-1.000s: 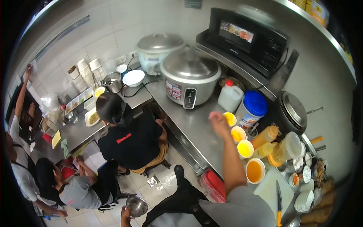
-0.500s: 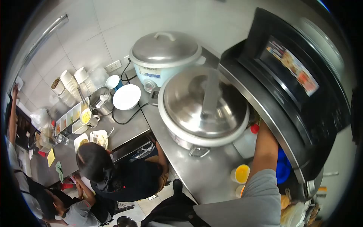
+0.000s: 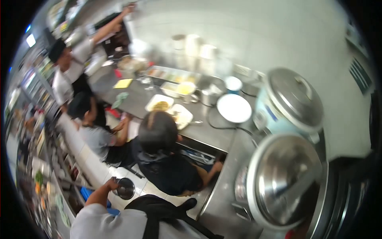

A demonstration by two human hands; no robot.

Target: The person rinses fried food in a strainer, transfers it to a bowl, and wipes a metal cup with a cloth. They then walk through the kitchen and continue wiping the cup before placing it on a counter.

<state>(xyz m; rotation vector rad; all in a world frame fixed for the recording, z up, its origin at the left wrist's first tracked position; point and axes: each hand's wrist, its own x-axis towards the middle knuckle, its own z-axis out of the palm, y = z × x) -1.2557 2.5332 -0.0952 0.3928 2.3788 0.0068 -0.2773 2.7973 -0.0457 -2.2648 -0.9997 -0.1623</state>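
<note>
My left hand [image 3: 112, 183] is low on the left, its fingers closed at the edge of a round, dark metal container [image 3: 125, 189] above the tiled floor. My right hand is not visible. At the lower right, a large cooker with a shiny steel lid [image 3: 288, 179] stands on the metal counter [image 3: 227, 195]. Behind it is a light-blue cooker [image 3: 267, 110] with a domed lid. The picture is blurred.
A co-worker in dark clothes [image 3: 169, 173] stands close ahead, one hand [image 3: 217, 167] at an open drawer. Two more people are on the left. The back counter holds a white bowl [image 3: 234, 108], food trays [image 3: 160, 103] and cups. A black appliance [image 3: 346, 191] edges the right.
The view has swung left, so the cookers appear farther right. My left hand and more of the dark container have come into view. My right arm, earlier reaching beside the black appliance, is no longer visible.
</note>
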